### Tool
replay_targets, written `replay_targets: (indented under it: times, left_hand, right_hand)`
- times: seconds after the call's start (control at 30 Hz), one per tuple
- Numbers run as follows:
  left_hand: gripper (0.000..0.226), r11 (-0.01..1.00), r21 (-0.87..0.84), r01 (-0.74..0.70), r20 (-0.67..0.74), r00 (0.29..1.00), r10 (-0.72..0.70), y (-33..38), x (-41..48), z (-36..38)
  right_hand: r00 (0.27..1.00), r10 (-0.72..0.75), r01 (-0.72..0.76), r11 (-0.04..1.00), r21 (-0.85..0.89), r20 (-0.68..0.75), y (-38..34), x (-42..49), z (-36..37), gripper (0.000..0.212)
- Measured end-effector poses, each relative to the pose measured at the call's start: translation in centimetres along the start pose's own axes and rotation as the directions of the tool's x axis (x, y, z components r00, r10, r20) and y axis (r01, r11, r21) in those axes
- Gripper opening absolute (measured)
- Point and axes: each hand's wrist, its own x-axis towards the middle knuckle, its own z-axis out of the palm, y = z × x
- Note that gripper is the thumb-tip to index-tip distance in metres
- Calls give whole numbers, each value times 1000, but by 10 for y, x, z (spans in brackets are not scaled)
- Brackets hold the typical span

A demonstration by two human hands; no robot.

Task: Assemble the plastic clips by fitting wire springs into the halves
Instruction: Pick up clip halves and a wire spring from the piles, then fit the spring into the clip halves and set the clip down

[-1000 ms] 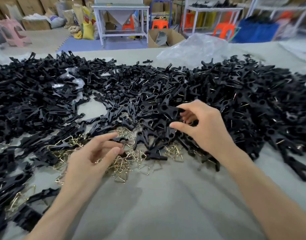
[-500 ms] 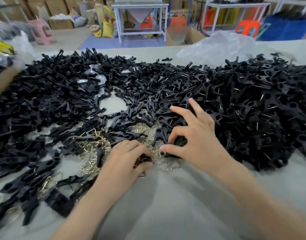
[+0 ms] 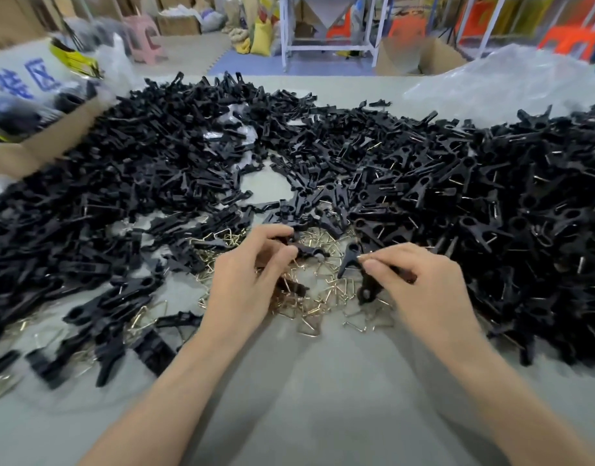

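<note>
- The left hand (image 3: 249,280) pinches a black clip half (image 3: 309,253) between the thumb and the bent fingers, low over the wire springs (image 3: 309,309) – probably to keep it ready for a spring.
- The right hand (image 3: 420,290) grips a black clip part (image 3: 365,287) with curled fingers; whether it is one half or two cannot be told.
- The springs lie on the table (image 3: 306,398) between the two hands, so each hand reaches them easily.
- The heap of loose halves (image 3: 121,196) is at the left. The right heap (image 3: 491,213) shows bits of wire – these seem to be finished clips, kept apart from the raw parts.
- Both pieces face each other, near but apart; the joining is judged not yet done.
</note>
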Motion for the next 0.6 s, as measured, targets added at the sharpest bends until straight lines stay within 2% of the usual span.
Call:
replay_targets:
  times: [0.13, 0.27, 0.33, 0.4, 0.47, 0.53, 0.6]
  left_hand:
    - [29, 990, 137, -29, 173, 985, 5, -4, 2, -4]
    - [38, 993, 104, -54, 231, 972, 28, -2, 5, -14]
    - [44, 992, 115, -59, 310, 951, 20, -3, 7, -22]
    - [43, 988, 144, -56, 392, 920, -5, -2, 8, -27]
    - [39, 976, 194, -98, 440, 898, 3, -2, 8, -28]
    - [36, 962, 223, -155, 468, 883, 34, 1, 7, -27]
    - [25, 963, 198, -184, 457, 886, 75, 3, 8, -26]
  right_hand:
    - [988, 136, -148, 964, 221, 67, -1, -3, -1, 23]
    - [975, 178, -213, 915, 342, 130, -1, -3, -1, 41]
    - [974, 181, -221, 899, 377, 140, -1, -2, -2, 39]
    - [973, 168, -212, 918, 335, 156, -2, 3, 0, 32]
    - [973, 120, -170, 952, 256, 197, -6, 10, 5, 34]
    - [980, 4, -24, 995, 94, 200, -15, 22, 12, 37]
    - [971, -123, 150, 981, -125, 203, -24, 37, 22, 32]
